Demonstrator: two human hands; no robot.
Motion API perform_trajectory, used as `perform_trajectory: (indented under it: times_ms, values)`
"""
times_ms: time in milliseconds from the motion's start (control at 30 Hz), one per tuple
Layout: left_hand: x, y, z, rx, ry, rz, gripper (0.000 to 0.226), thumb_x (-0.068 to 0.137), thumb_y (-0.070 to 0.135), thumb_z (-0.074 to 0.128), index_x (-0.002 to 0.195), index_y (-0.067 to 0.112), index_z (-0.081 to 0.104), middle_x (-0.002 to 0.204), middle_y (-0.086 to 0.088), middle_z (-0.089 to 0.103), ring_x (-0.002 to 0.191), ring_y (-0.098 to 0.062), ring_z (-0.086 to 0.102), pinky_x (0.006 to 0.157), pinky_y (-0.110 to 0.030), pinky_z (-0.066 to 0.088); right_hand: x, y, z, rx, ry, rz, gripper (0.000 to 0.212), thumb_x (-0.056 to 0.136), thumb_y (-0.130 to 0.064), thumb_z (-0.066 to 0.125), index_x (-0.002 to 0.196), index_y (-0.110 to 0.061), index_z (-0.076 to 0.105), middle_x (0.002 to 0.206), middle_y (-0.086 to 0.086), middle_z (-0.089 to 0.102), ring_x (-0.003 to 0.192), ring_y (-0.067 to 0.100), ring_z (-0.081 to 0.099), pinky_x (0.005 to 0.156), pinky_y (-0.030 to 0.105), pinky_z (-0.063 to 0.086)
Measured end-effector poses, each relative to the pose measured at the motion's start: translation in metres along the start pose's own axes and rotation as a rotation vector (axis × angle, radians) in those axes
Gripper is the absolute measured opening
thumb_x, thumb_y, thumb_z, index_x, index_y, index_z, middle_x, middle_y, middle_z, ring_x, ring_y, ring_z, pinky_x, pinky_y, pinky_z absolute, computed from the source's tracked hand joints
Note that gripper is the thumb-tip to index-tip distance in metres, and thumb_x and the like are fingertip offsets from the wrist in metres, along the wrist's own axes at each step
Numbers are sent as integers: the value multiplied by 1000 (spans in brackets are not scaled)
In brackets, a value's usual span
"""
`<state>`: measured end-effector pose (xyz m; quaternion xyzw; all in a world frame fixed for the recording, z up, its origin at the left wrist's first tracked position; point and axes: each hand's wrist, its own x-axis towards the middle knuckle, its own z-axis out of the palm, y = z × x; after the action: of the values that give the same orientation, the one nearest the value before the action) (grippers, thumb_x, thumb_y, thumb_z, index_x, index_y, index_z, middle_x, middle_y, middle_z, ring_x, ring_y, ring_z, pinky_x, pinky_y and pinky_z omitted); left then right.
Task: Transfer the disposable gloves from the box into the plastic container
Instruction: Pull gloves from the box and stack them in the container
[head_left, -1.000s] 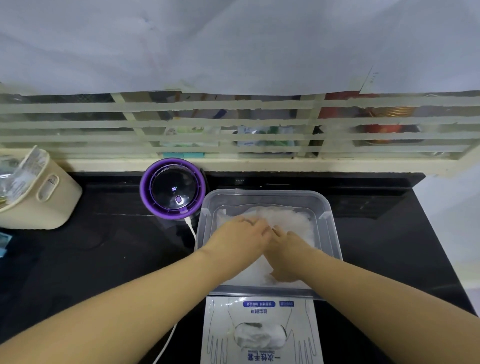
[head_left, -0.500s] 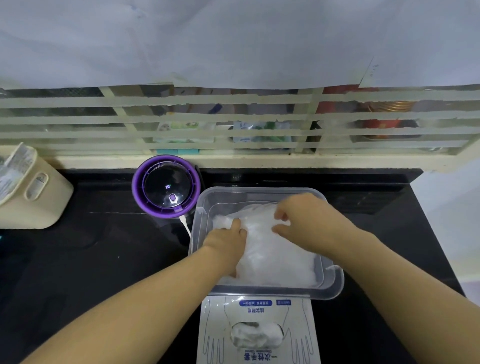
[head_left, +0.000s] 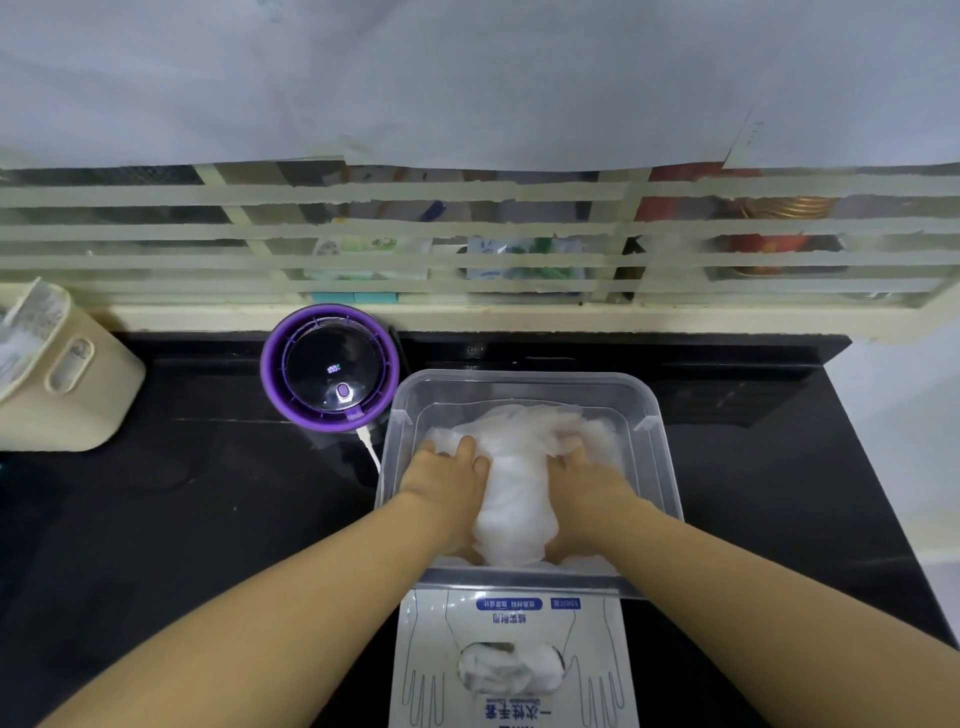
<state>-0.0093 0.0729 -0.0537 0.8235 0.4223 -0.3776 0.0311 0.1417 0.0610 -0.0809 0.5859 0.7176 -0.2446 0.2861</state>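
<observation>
Inside the plastic container (head_left: 655, 447), the left hand (head_left: 447, 486) presses flat-fingered on the gloves (head_left: 519, 483); the right hand (head_left: 589, 488) curls its fingers into them.

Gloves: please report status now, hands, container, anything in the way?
Left hand and right hand press glove pile inside plastic container. More gloves in box. No obstruction seen.

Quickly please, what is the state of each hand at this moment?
Left hand: open, straight fingers pressing the gloves in the plastic container.
Right hand: cannot tell, fingertips hidden under the gloves.
</observation>
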Motion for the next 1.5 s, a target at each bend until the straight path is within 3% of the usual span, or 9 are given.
perform_trajectory:
  times_ms: [100,267,433,567,900,1067,1167,1300,1500]
  values:
    - [2,2,0,121,-13,-13,105,86,69,48,152,3,0,156,-22,8,131,-33,42,115,-49,13,9,3,7,-39,-65,-12,81,77,-53,66,141,-13,36,141,10,38,119,28,50,99,38,45]
    - [12,6,4,304,-59,-32,90,92,57,45,151,-2,9,152,-24,22,140,-34,27,115,-51,12,23,5,16,-72,-55,19,90,74,-62,63,146,-19,29,155,17,-6,125,31,46,100,39,43]
    - [17,8,4,358,-92,-22,87,92,59,43,151,0,17,153,-26,19,142,-38,20,115,-57,6,16,6,11,-31,-107,12,97,69,-64,64,146,-16,30,156,16,9,114,26,54,103,42,38]
    - [9,8,2,291,-99,-25,84,91,60,45,150,3,24,153,-23,24,142,-38,22,114,-56,9,-42,9,-31,119,-187,-34,67,87,-45,62,137,-5,41,141,13,41,116,28,51,95,33,42]
    - [-20,-16,-19,26,-21,58,33,94,12,56,127,6,56,128,-12,55,112,-30,57,94,-38,46,-123,11,-69,107,362,-185,35,95,-32,53,129,-25,56,133,-4,55,118,13,53,100,29,42]
    - [-66,-21,-16,-290,353,148,51,95,2,48,140,26,47,140,4,47,118,-17,55,91,-32,49,-150,-22,-40,183,247,-452,25,97,-26,50,115,-19,67,111,-4,67,98,10,61,93,23,46]
    - [-116,-13,-2,-453,850,338,33,91,10,49,116,23,65,109,8,63,79,-12,65,60,-30,54,-145,-31,8,-4,69,-493,33,98,-17,45,129,-17,57,124,3,59,108,21,57,99,35,45]
    - [-138,7,39,-358,730,455,33,83,22,41,99,27,70,94,13,64,63,-7,61,47,-20,48,-135,-32,41,-185,80,-454,40,96,-9,45,136,-12,44,130,10,45,110,31,54,93,41,46]
    - [-117,29,86,-288,423,325,44,90,40,56,133,30,56,139,-3,47,126,-26,48,108,-38,35,-130,-33,52,-179,96,-462,55,97,-18,48,147,-19,26,143,8,32,122,30,47,101,43,43]
